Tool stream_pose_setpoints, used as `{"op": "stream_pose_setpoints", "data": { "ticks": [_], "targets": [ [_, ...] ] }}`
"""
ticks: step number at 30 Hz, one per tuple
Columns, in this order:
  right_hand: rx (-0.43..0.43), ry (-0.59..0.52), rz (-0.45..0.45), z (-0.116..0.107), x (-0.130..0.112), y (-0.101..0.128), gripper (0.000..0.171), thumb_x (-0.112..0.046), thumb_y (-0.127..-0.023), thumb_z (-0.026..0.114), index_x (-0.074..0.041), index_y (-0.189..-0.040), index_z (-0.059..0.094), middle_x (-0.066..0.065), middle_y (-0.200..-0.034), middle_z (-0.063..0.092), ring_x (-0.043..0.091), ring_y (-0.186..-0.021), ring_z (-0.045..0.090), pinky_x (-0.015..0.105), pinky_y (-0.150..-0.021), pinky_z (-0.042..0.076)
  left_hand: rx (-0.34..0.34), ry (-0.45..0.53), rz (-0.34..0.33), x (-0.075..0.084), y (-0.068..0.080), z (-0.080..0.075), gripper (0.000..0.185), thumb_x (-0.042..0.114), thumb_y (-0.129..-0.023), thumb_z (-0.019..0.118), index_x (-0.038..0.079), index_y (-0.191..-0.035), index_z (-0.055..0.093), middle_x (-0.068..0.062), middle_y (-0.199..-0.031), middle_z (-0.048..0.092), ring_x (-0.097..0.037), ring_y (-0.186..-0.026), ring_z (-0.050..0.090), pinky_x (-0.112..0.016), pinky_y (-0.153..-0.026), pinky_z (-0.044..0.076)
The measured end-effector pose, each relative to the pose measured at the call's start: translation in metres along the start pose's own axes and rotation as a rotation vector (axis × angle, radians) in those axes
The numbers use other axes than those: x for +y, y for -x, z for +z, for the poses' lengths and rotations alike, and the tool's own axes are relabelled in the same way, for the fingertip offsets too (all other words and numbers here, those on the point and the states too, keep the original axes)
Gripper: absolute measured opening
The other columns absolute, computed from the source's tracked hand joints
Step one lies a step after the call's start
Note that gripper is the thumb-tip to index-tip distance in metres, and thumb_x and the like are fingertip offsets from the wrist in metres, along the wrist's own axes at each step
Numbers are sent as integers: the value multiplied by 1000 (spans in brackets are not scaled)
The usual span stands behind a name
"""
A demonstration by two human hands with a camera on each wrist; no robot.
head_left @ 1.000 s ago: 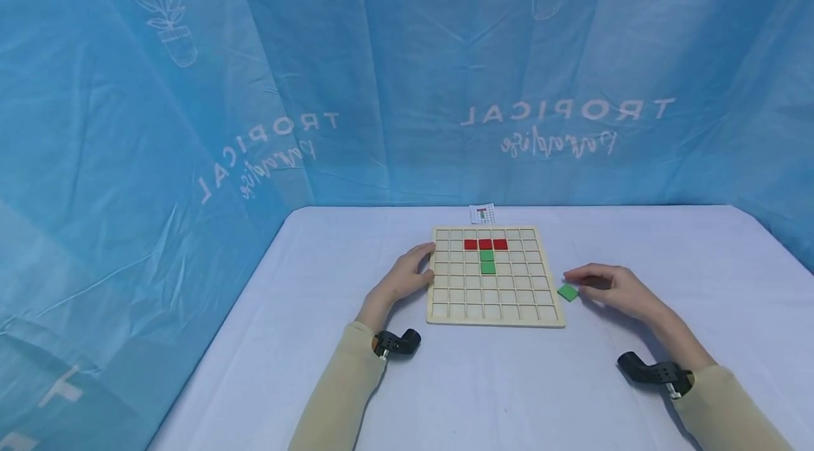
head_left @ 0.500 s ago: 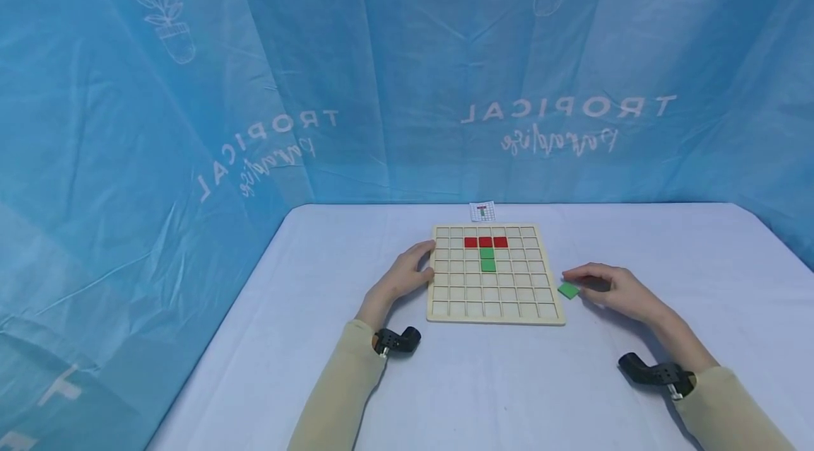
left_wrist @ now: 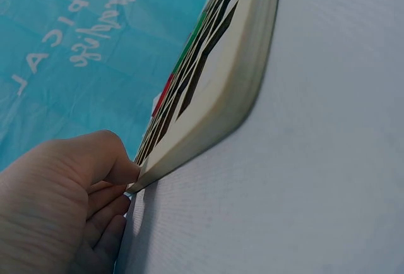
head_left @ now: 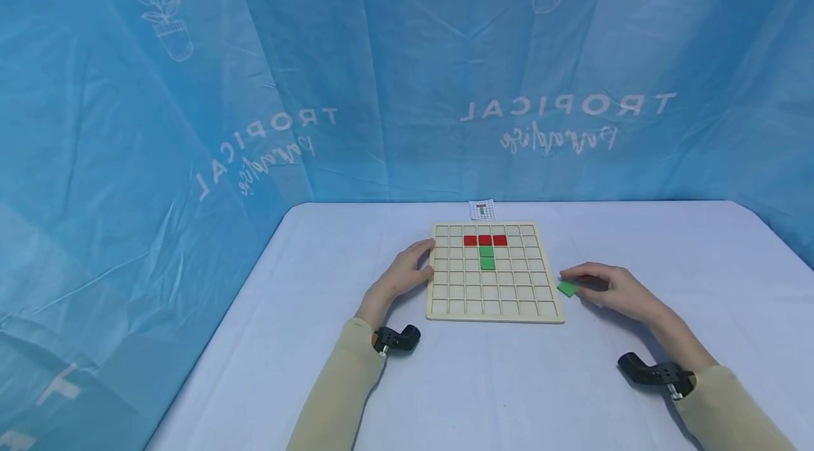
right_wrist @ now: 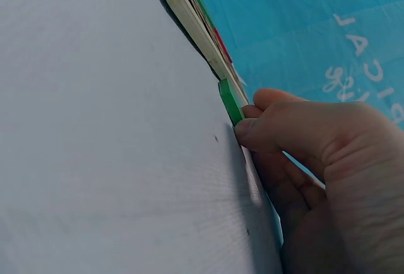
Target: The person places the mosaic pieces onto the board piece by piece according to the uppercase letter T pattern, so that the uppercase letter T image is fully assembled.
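A pale wooden grid board (head_left: 458, 309) lies on the table. Set in its cells are a row of red tiles (head_left: 485, 240) and, below the middle one, two green tiles (head_left: 487, 263). My left hand (head_left: 399, 278) rests against the board's left edge, thumb and forefinger spread apart along it; in the left wrist view the thumb tip touches that edge (left_wrist: 189, 141). Just right of the board, my right hand (head_left: 620, 290) pinches a loose green tile (head_left: 566, 288) between thumb and forefinger. In the right wrist view this tile (right_wrist: 228, 100) stands out past the fingertips, tilted.
A small printed card (head_left: 482, 209) with a red and green T pattern lies behind the board. White cloth covers the table (head_left: 496, 380). Blue printed curtains (head_left: 420, 83) hang behind and along the left side.
The right thumb and fingers have closed in on the loose green tile, covering a little more of it. The left hand stays at the board; the head view has tilted slightly.
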State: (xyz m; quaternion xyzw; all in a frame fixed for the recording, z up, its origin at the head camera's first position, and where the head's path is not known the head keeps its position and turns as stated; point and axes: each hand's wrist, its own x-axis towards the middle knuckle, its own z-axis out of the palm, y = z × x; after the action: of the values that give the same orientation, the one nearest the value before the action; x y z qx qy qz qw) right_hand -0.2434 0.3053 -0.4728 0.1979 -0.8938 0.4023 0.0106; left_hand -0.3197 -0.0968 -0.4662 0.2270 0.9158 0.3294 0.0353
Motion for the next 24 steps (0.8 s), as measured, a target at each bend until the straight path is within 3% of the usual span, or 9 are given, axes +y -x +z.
{"op": "stream_pose_setpoints", "data": {
  "ticks": [12, 19, 24],
  "targets": [
    [2, 27, -18, 0, 0, -1, 32, -9, -85, 69, -11, -117, 66, 2, -115, 65, 6, -105, 56, 20, -89, 47, 6, -2, -4, 2, 1, 0, 64, 12, -85, 55, 5, -145, 35, -9, -148, 36, -22, -137, 28, -33, -113, 24],
    [54, 67, -6, 1, 1, -1, 31, -13, -84, 70, -11, -116, 67, 2, -111, 65, 9, -101, 57, 19, -86, 46, 11, 10, 2, 2, 1, 0, 64, 12, -84, 55, 4, -145, 35, -10, -148, 36, -23, -137, 29, -33, -113, 24],
    [99, 87, 15, -2, 1, -2, 33, -18, -86, 70, -8, -117, 65, 6, -111, 65, 18, -100, 58, 20, -84, 46, -2, 1, 8, 1, 0, -2, 65, 12, -84, 55, 3, -145, 34, -10, -148, 35, -23, -138, 28, -33, -113, 23]
  ]
}}
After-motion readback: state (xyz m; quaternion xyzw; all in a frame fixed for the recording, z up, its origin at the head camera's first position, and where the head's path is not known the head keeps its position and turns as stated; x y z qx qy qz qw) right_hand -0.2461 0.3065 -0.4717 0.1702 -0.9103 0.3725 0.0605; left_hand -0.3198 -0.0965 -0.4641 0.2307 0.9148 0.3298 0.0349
